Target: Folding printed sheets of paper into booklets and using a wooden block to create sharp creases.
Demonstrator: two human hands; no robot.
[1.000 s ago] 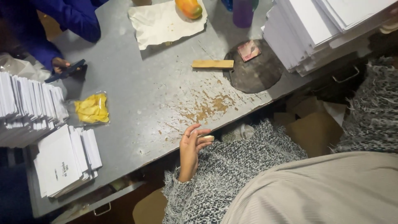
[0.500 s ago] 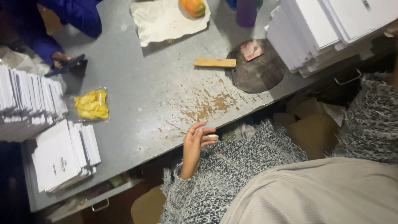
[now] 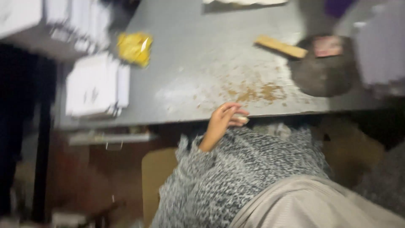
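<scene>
A small pale object (image 3: 241,119) is pinched between the curled fingers and thumb of the left hand (image 3: 222,122), right at the front edge of the desk (image 3: 190,63); blur hides what kind of thing it is. The hand is half closed around it, and the wrist is covered by a grey speckled knit sleeve (image 3: 236,169). The right hand is not seen, so its state cannot be told.

Just beyond the hand, brown crumbs (image 3: 257,92) are scattered over the grey, scuffed metal surface. Farther right, a flat wooden stick (image 3: 280,46) lies tilted, one end touching a dark round pad (image 3: 322,67), on which a small pinkish rectangular label (image 3: 327,45) is set. The pad sits close to the front edge. A pale stack of paper (image 3: 382,50) is seen at the far right.

To the left, well apart from the hand, a crinkled yellow packet (image 3: 134,48) in clear wrap lies on the desk. Just beside it, a pile of white booklets (image 3: 96,86) is stacked near the left front corner, and more white sheets (image 3: 67,21) are piled behind.

The middle of the desk, between the packet and the stick, is bare. Under the front edge, a drawer with a metal handle (image 3: 110,145) is visible, and a tan cardboard panel (image 3: 158,177) stands below beside the sleeve.
</scene>
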